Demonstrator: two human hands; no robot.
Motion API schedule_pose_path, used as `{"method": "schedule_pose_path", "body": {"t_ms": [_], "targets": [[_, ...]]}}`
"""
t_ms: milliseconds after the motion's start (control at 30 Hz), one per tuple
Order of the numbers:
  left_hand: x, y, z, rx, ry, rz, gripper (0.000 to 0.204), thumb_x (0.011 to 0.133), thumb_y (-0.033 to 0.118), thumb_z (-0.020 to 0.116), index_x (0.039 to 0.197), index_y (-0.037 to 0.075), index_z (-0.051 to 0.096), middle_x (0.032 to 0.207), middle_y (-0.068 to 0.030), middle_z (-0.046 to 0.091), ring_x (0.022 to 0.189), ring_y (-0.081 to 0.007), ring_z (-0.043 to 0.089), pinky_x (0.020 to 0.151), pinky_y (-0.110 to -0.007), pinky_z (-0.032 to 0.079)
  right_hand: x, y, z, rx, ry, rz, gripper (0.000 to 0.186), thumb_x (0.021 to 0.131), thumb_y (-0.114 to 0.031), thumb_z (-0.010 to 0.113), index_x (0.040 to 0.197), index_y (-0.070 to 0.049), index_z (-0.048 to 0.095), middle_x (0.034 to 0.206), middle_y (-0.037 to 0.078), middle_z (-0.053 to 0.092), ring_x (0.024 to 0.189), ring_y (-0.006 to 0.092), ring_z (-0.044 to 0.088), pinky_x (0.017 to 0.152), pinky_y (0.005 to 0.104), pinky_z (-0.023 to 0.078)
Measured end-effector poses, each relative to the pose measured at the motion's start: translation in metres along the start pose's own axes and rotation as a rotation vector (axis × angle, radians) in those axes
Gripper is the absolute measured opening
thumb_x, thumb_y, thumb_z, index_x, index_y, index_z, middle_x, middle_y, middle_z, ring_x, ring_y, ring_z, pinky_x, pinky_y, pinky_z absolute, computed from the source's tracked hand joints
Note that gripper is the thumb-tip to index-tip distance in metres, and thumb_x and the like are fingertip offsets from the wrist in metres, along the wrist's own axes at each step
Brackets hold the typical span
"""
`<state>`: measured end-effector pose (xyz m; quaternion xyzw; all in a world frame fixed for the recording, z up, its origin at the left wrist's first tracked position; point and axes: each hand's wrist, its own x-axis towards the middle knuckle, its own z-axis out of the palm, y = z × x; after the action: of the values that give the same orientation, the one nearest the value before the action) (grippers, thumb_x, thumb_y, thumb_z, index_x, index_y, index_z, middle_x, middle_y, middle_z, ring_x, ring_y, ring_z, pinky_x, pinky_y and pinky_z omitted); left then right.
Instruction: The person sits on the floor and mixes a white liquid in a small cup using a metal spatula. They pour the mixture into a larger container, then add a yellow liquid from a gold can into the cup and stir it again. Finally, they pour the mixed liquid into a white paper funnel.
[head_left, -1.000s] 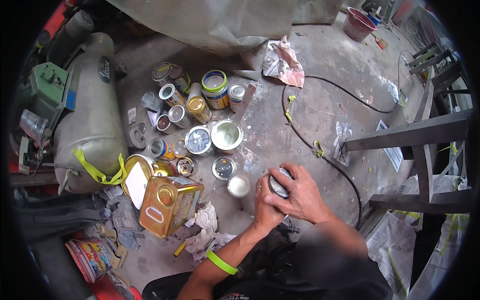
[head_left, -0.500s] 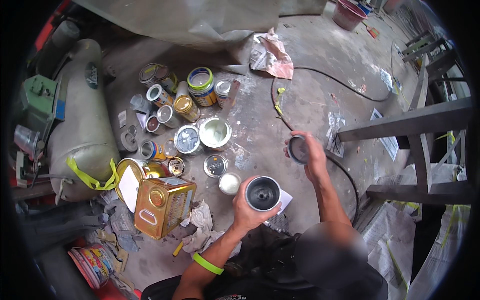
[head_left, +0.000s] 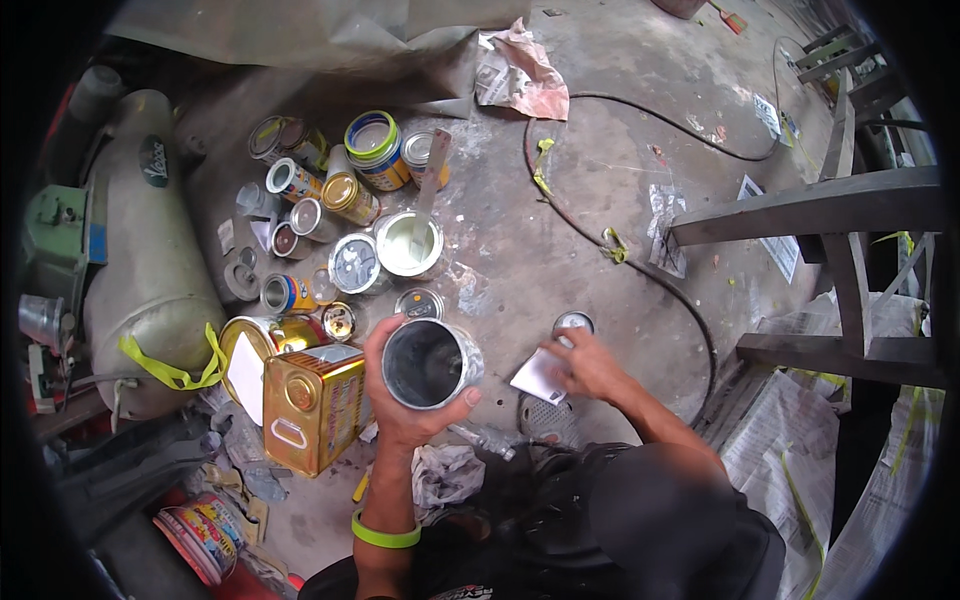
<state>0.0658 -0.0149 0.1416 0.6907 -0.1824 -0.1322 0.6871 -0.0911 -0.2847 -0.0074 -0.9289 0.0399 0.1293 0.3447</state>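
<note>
My left hand [head_left: 400,400] is wrapped around a grey metal cup [head_left: 420,350], its mouth tilted toward me and its inside dark and stained. Metal fittings [head_left: 485,438] show below the cup; I cannot tell if they join it. Lower right of the cup, my right hand [head_left: 592,368] is closed, its fingers partly blurred. A small round lid [head_left: 574,321] shows at its fingertips, and a folded white paper [head_left: 540,374] sits against its fingers. Just beyond the cup lies a dark-topped tin [head_left: 419,303], partly covered by it.
Several paint tins stand ahead left, among them an open one of pale paint [head_left: 410,244] with a flat stirring stick [head_left: 433,180]. A gold square can [head_left: 315,408] and a grey tank [head_left: 150,230] are at left. A hose [head_left: 680,285] curves across the floor beside a grey frame [head_left: 800,215].
The cup has moved left and tipped, showing more of its inside wall. My right hand has come down and nearer with the lid, to the white paper. The view has shifted slightly.
</note>
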Motion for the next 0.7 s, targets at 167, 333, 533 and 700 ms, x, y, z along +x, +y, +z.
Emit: {"method": "schedule_pose_path", "body": {"t_ms": [167,333,533,700], "targets": [[0.002,0.001,0.009,0.021,-0.038,-0.028,0.103,0.063,0.008,0.096,0.146,0.004,0.035,0.12,-0.0109,0.064,0.108,-0.0187,0.067,0.096,-0.034,0.055,0.02,-0.043,0.001,-0.188,-0.316,-0.288,0.058,0.079,-0.027,0.082,0.131,-0.006,0.066,0.145,0.018,0.053,0.131,0.0391,0.054,0.099,0.0489,0.053],[-0.005,-0.009,0.015,0.027,-0.014,-0.015,0.102,0.064,0.011,0.097,0.145,0.003,0.036,0.12,-0.0118,0.065,0.109,-0.0194,0.067,0.097,-0.035,0.055,0.028,-0.034,0.016,-0.233,-0.449,-0.181,0.052,0.075,-0.024,0.082,0.122,-0.005,0.069,0.123,0.018,0.065,0.124,0.0382,0.058,0.088,0.0469,0.058],[-0.009,-0.022,0.022,-0.003,0.004,-0.056,0.099,0.065,0.012,0.098,0.144,0.002,0.038,0.116,-0.0108,0.069,0.107,-0.0185,0.069,0.095,-0.034,0.056,0.015,-0.017,0.013,-0.22,-0.326,-0.259,0.034,0.074,-0.02,0.08,0.102,-0.004,0.073,0.105,0.018,0.07,0.097,0.04,0.066,0.088,0.0469,0.056],[-0.01,-0.023,0.024,0.086,0.009,0.0,0.1,0.065,0.017,0.1,0.144,0.002,0.04,0.116,-0.012,0.072,0.106,-0.0189,0.071,0.095,-0.035,0.057,0.026,-0.047,-0.082,-0.151,0.15,-0.143,0.023,0.078,-0.018,0.082,0.091,-0.004,0.069,0.105,0.019,0.068,0.089,0.0378,0.064,0.087,0.0461,0.053]]}}
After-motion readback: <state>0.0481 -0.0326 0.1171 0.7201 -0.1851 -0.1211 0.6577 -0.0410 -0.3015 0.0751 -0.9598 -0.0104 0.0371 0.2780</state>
